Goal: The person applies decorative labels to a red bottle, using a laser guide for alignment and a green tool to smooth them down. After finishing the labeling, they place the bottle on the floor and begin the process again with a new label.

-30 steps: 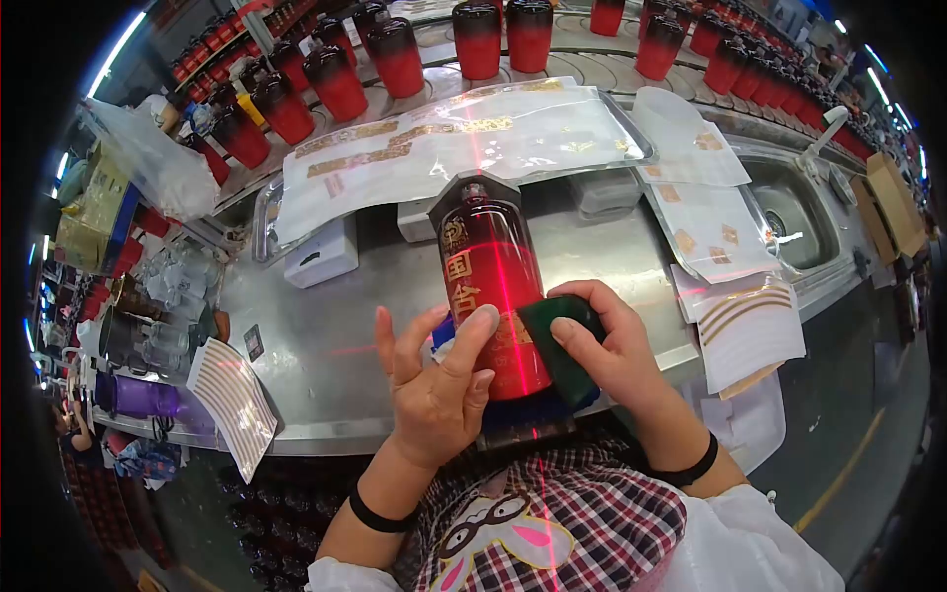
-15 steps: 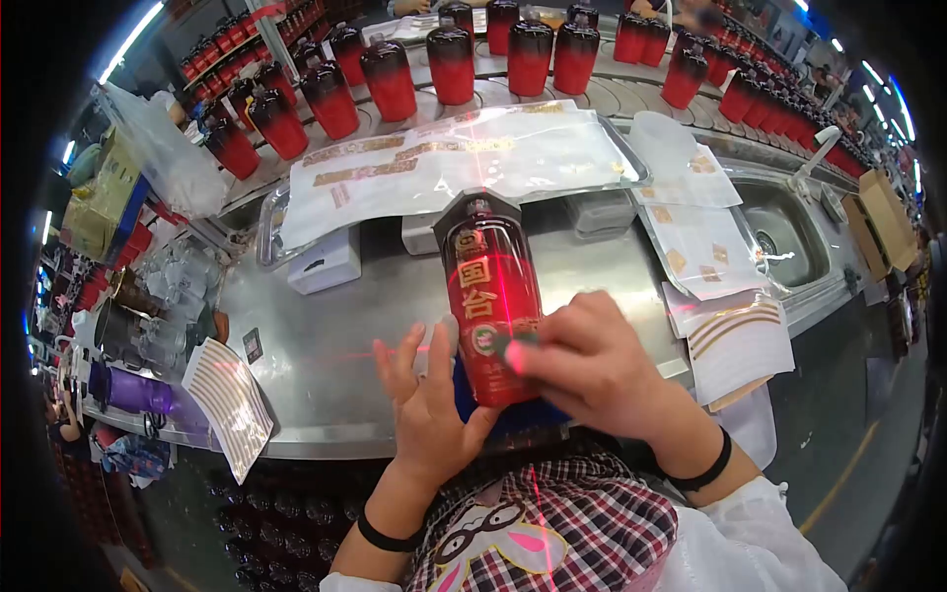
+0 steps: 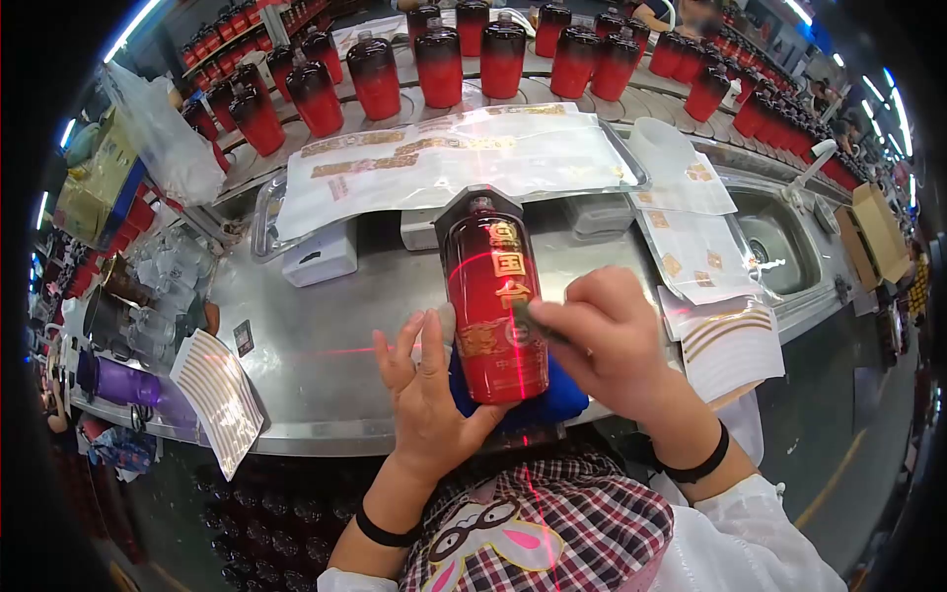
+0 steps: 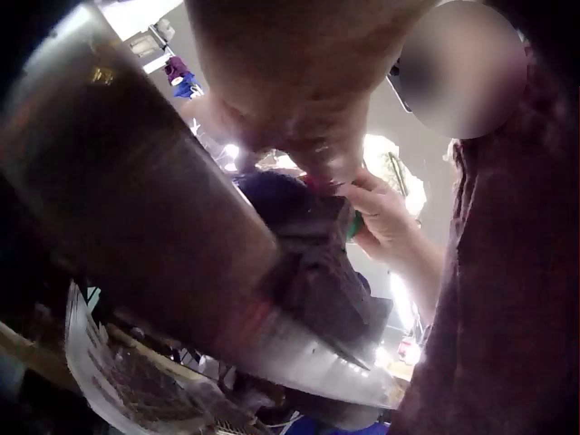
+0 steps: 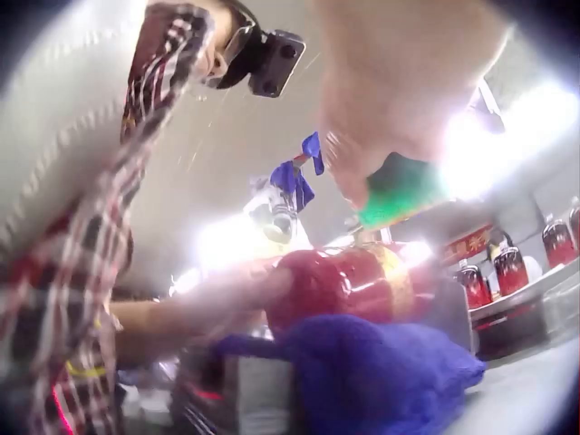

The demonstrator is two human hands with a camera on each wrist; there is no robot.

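Note:
A red bottle (image 3: 493,296) with gold lettering lies neck away from me in a dark angled rest, over a blue cloth (image 5: 390,372). Its lower front carries a gold ornament strip (image 3: 480,339). My left hand (image 3: 424,395) is at the bottle's lower left, thumb along the base, other fingers nearly straight and spread beside it. The right hand (image 3: 617,335) pinches a flat green scraper (image 5: 399,190), whose edge is at the bottle's upper face beside the lettering. In the left wrist view the bottle is mostly hidden behind the hand and the metal table edge.
Behind the bottle, a sheet of gold decals (image 3: 395,163) covers a metal tray. Striped decal sheets lie left (image 3: 219,395) and right (image 3: 730,345). A sink (image 3: 779,252) is at the right. Several red-and-black bottles (image 3: 438,64) stand along the conveyor (image 3: 340,148) at the back.
The bottle has rolled so its lettering sits further right. My right hand moved over its front with the scraper; my left fingers left the front for the side. Bottles on the conveyor shifted.

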